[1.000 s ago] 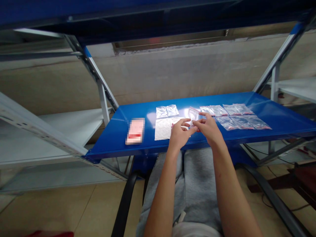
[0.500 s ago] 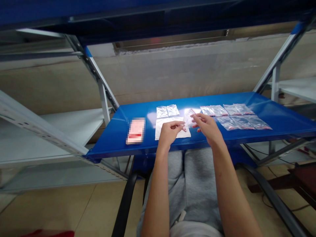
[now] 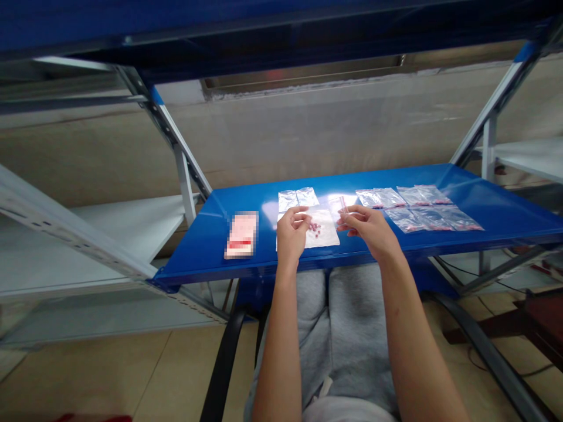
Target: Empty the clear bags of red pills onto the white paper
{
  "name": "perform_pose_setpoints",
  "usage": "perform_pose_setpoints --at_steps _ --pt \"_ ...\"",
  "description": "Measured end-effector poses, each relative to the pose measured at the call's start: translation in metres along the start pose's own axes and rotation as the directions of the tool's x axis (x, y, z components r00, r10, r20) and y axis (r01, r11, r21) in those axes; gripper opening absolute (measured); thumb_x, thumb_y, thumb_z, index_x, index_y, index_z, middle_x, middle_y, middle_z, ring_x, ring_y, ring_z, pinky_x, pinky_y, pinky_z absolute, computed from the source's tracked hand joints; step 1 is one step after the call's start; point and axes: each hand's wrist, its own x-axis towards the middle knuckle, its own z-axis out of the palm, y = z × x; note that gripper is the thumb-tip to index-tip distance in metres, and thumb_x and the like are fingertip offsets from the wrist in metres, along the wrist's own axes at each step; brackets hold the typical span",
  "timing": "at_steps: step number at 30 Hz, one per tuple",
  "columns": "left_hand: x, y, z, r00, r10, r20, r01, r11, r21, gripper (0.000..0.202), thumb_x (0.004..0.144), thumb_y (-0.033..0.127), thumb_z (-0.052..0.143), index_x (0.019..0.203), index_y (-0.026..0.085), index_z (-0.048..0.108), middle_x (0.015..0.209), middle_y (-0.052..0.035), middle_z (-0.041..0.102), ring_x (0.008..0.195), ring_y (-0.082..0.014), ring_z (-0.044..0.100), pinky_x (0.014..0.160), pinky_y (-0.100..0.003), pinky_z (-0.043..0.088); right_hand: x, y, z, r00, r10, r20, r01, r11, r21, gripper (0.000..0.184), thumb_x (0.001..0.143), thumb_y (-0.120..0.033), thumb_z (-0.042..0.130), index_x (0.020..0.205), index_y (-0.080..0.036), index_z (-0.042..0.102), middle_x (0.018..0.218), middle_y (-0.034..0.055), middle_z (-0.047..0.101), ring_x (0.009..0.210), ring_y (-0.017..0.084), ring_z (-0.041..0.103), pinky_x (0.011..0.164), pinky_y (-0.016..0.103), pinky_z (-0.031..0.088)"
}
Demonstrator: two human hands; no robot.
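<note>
Over a white cloth (image 3: 328, 234) my left hand (image 3: 292, 230) bends its fingers together at the edge of several small dark-pink beads (image 3: 315, 227). Whatever may be between those fingertips is too small to make out. A small clear zip bag (image 3: 342, 202) with a reddish seal strip is pinched between the thumb and fingers of my right hand (image 3: 361, 225), just right of the cloth. Just behind the cloth lie two flat clear bags (image 3: 297, 199), side by side.
Several clear zip bags (image 3: 417, 206) with reddish edges lie in rows on the right of the blue table (image 3: 497, 199). A blurred pink-and-red item (image 3: 241, 233) lies to the left. Metal posts (image 3: 180, 140) flank the table, and a blue shelf (image 3: 281, 35) hangs above.
My left hand has moved left, away from the zip bag, to the beads on the cloth, which now show more fully. My right hand keeps the bag nearly in place.
</note>
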Motion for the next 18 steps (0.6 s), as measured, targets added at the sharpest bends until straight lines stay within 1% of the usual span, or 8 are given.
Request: perform_pose_setpoints --at_steps 3,5,9,11,13,15,16,18 --pt "0.003 -0.005 -0.002 0.999 0.045 -0.030 -0.043 0.996 0.077 0.014 0.079 0.013 0.072 0.089 0.018 0.065 0.082 -0.0009 0.071 0.075 -0.0136 0.068 0.073 -0.024 0.051 0.000 -0.001 0.001 1.000 0.003 0.012 -0.003 1.000 0.023 0.043 0.069 -0.054 0.085 0.092 -0.020 0.071 0.085 0.0078 0.079 0.076 0.022 0.077 0.060 0.026 0.049" --pt "0.004 -0.007 -0.003 0.996 0.071 -0.054 -0.066 0.993 0.100 0.014 0.079 0.013 0.073 0.086 0.019 0.062 0.081 -0.0002 0.069 0.076 -0.0136 0.068 0.075 -0.024 0.051 0.000 -0.001 0.002 0.999 0.023 0.026 -0.024 0.999 0.040 0.045 0.067 -0.054 0.087 0.090 -0.020 0.069 0.086 0.0082 0.080 0.077 0.023 0.078 0.060 0.025 0.050" --pt "0.003 -0.003 -0.005 0.994 0.071 -0.088 -0.061 0.992 0.113 0.014 0.082 0.016 0.071 0.092 0.020 0.062 0.086 -0.0003 0.070 0.076 -0.0135 0.068 0.075 -0.024 0.051 -0.001 -0.001 0.005 0.994 0.079 0.076 -0.085 0.993 0.085 0.046 0.064 -0.053 0.091 0.085 -0.020 0.066 0.085 0.0083 0.080 0.081 0.026 0.080 0.059 0.024 0.052" --pt "0.001 0.003 -0.006 0.989 0.087 -0.118 -0.067 0.984 0.167 0.015 0.083 0.019 0.071 0.096 0.020 0.063 0.090 -0.0007 0.069 0.076 -0.0137 0.067 0.073 -0.024 0.050 -0.002 -0.001 0.008 0.992 0.092 0.089 -0.103 0.986 0.133 0.048 0.063 -0.052 0.093 0.084 -0.020 0.064 0.084 0.0078 0.079 0.081 0.026 0.081 0.059 0.023 0.053" --pt "-0.003 0.012 -0.008 0.966 0.185 -0.182 -0.127 0.948 0.291 0.017 0.081 0.019 0.072 0.097 0.021 0.064 0.093 -0.0011 0.066 0.077 -0.0141 0.064 0.074 -0.026 0.049 -0.003 -0.001 0.012 0.990 0.094 0.106 -0.112 0.977 0.180 0.049 0.062 -0.052 0.093 0.084 -0.020 0.063 0.086 0.0080 0.080 0.082 0.025 0.081 0.062 0.024 0.055" --pt "-0.007 0.022 -0.009 0.921 0.325 -0.213 -0.213 0.881 0.422 0.016 0.081 0.016 0.071 0.094 0.021 0.064 0.094 -0.0013 0.064 0.079 -0.0143 0.062 0.077 -0.027 0.048 -0.004 -0.003 0.018 0.989 0.088 0.117 -0.112 0.970 0.216 0.049 0.064 -0.052 0.093 0.083 -0.021 0.061 0.090 0.0089 0.080 0.085 0.025 0.081 0.066 0.026 0.058" --pt "-0.009 0.028 -0.009 0.908 0.372 -0.195 -0.252 0.855 0.453 0.013 0.082 0.015 0.070 0.091 0.021 0.064 0.093 -0.0013 0.064 0.079 -0.0143 0.062 0.078 -0.027 0.048 -0.004 -0.004 0.021 0.990 0.084 0.117 -0.109 0.967 0.230 0.049 0.064 -0.053 0.093 0.083 -0.021 0.061 0.091 0.0090 0.080 0.086 0.025 0.081 0.068 0.027 0.059" --pt "-0.014 0.038 -0.008 0.922 0.379 -0.080 -0.312 0.849 0.427 0.008 0.084 0.015 0.068 0.086 0.021 0.064 0.089 -0.0008 0.067 0.078 -0.0143 0.063 0.076 -0.026 0.048 -0.005 -0.007 0.027 0.992 0.066 0.110 -0.093 0.961 0.262 0.051 0.063 -0.054 0.093 0.082 -0.022 0.059 0.089 0.0080 0.080 0.085 0.025 0.080 0.072 0.030 0.061"
